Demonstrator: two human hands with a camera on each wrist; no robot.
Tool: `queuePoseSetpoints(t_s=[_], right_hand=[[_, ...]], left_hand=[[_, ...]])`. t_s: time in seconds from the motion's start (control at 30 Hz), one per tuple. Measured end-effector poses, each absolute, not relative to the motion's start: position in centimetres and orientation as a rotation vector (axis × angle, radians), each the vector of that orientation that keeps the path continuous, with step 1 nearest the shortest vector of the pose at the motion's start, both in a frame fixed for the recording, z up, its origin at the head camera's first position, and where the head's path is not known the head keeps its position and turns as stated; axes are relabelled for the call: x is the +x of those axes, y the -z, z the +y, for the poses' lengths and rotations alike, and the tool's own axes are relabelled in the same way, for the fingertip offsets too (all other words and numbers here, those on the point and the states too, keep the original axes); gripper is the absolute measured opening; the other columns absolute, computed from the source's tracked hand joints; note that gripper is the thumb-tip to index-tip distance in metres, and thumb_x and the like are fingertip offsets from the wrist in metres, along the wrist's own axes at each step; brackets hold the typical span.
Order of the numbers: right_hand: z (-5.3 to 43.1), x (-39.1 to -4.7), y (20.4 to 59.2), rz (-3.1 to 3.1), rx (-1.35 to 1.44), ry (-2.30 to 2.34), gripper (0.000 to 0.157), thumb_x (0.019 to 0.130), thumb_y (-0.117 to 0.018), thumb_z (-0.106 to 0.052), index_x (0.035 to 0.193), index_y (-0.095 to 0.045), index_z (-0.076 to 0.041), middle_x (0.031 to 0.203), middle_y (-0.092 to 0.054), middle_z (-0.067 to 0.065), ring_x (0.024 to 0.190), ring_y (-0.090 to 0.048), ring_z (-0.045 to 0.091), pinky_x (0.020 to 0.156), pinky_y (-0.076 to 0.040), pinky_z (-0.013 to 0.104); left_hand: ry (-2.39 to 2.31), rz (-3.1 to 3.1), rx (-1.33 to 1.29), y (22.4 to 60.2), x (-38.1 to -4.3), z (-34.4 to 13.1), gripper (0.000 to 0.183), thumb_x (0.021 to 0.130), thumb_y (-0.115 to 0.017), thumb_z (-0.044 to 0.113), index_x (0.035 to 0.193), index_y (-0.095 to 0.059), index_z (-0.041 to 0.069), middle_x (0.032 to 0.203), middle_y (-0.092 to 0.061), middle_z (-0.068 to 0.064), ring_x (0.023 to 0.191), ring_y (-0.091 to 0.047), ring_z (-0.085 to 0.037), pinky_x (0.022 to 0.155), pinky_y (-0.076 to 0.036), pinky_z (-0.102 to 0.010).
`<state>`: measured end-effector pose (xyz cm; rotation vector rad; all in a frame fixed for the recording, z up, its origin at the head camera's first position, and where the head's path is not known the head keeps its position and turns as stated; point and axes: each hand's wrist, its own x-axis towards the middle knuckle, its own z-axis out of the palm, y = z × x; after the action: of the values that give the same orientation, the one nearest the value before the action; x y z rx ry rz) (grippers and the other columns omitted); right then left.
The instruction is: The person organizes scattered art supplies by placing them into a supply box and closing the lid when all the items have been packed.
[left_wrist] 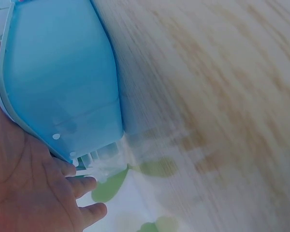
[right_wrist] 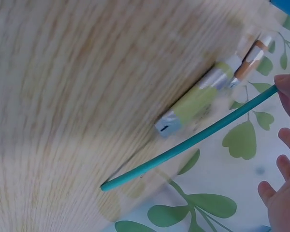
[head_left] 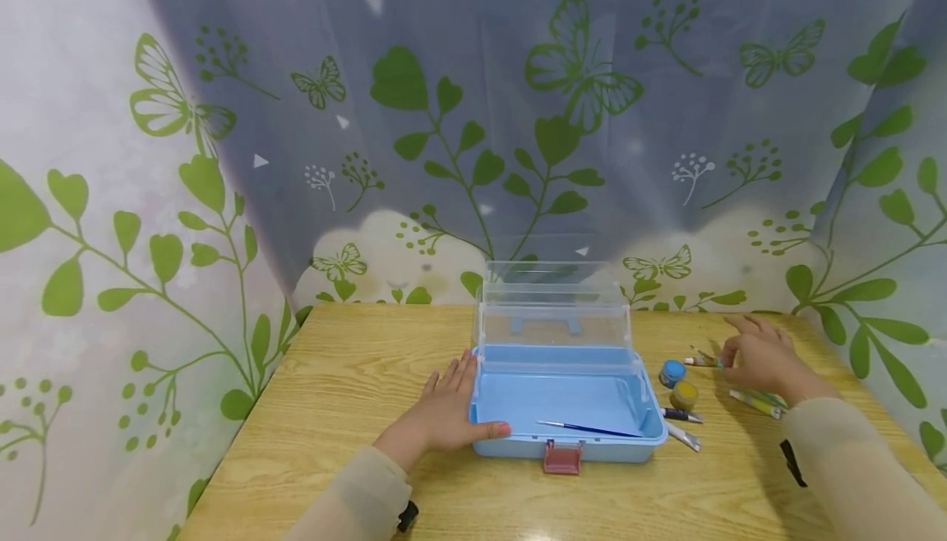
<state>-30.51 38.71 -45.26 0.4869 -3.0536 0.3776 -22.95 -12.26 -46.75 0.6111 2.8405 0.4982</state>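
A light blue plastic box [head_left: 562, 397] stands on the table with its clear lid raised at the back. My left hand [head_left: 444, 409] rests against its left side, fingers straight along the wall and thumb over the front rim. In the left wrist view the palm [left_wrist: 24, 183] lies beside the box's blue wall [left_wrist: 63, 77]. A dark blue paintbrush [head_left: 592, 428] lies inside, near the front. To the right, my right hand [head_left: 762, 360] pinches a thin teal paintbrush [right_wrist: 188, 145] between thumb and finger. Its far end slants down close over the table near a yellow-green paint tube [right_wrist: 198, 99].
Right of the box stand a blue paint jar [head_left: 672, 373] and a yellow paint jar [head_left: 684, 395]. A dark tube [head_left: 681, 416], a white tube [head_left: 683, 436] and an orange-banded tube [head_left: 699, 362] lie near them. A pink latch [head_left: 562, 459] hangs at the box front. Patterned curtains surround the table.
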Motion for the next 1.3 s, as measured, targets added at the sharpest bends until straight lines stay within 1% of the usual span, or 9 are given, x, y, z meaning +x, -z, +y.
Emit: queuePoseSetpoints(t_s=[0.2, 0.47, 0.7, 0.9, 1.13, 1.3], right_hand=[[38.9, -30.5, 44.9, -3.031, 0.462, -0.399, 0.015, 0.078, -0.075, -0.013, 0.07, -0.064, -0.021, 0.151, -0.029, 0.036, 0.138, -0.013, 0.06, 0.1, -0.009, 0.081], [38.6, -30.2, 44.3, -2.957, 0.457, -0.466, 0.017, 0.081, -0.076, -0.014, 0.071, -0.063, -0.019, 0.154, -0.027, 0.034, 0.143, -0.008, 0.057, 0.095, -0.011, 0.084], [37.9, -29.7, 43.3, -2.898, 0.451, -0.556, 0.013, 0.083, -0.075, -0.014, 0.074, -0.066, -0.017, 0.156, -0.023, 0.034, 0.145, -0.003, 0.056, 0.095, -0.008, 0.085], [37.0, -29.2, 42.5, -2.812, 0.46, -0.59, 0.013, 0.084, -0.075, -0.012, 0.075, -0.066, -0.016, 0.157, -0.024, 0.032, 0.145, -0.006, 0.056, 0.095, -0.01, 0.086], [35.7, -28.3, 41.4, -2.723, 0.478, -0.619, 0.012, 0.084, -0.074, -0.009, 0.076, -0.068, -0.015, 0.159, -0.024, 0.027, 0.147, -0.004, 0.053, 0.098, -0.003, 0.085], [34.4, -27.6, 40.0, -2.669, 0.475, -0.635, 0.011, 0.082, -0.074, -0.009, 0.076, -0.068, -0.014, 0.161, -0.022, 0.024, 0.148, -0.001, 0.05, 0.101, 0.002, 0.083]], left_hand=[[-0.499, 2.84, 0.605, 46.7, -23.0, -12.2, 0.119, 0.084, -0.048, 0.083, 0.161, 0.001, 0.005, 0.167, 0.008, -0.011, 0.153, -0.003, -0.035, 0.119, -0.005, -0.059], [-0.502, 2.844, 0.608, 46.8, -22.9, -12.2, 0.12, 0.084, -0.047, 0.084, 0.161, 0.001, 0.005, 0.167, 0.006, -0.012, 0.153, -0.004, -0.035, 0.119, -0.005, -0.059], [-0.51, 2.839, 0.604, 46.7, -22.9, -12.2, 0.118, 0.085, -0.049, 0.081, 0.161, 0.001, 0.005, 0.167, 0.008, -0.01, 0.153, -0.003, -0.035, 0.12, -0.005, -0.059], [-0.509, 2.839, 0.604, 46.6, -22.8, -12.2, 0.119, 0.084, -0.048, 0.082, 0.161, 0.001, 0.005, 0.167, 0.008, -0.01, 0.153, -0.004, -0.035, 0.12, -0.005, -0.059], [-0.52, 2.84, 0.602, 46.7, -22.8, -12.1, 0.116, 0.086, -0.051, 0.078, 0.161, 0.0, 0.004, 0.167, 0.008, -0.01, 0.153, -0.003, -0.035, 0.119, -0.005, -0.059], [-0.51, 2.844, 0.604, 46.7, -22.8, -12.2, 0.118, 0.085, -0.048, 0.082, 0.161, 0.0, 0.005, 0.167, 0.008, -0.009, 0.153, -0.003, -0.035, 0.119, -0.005, -0.059]])
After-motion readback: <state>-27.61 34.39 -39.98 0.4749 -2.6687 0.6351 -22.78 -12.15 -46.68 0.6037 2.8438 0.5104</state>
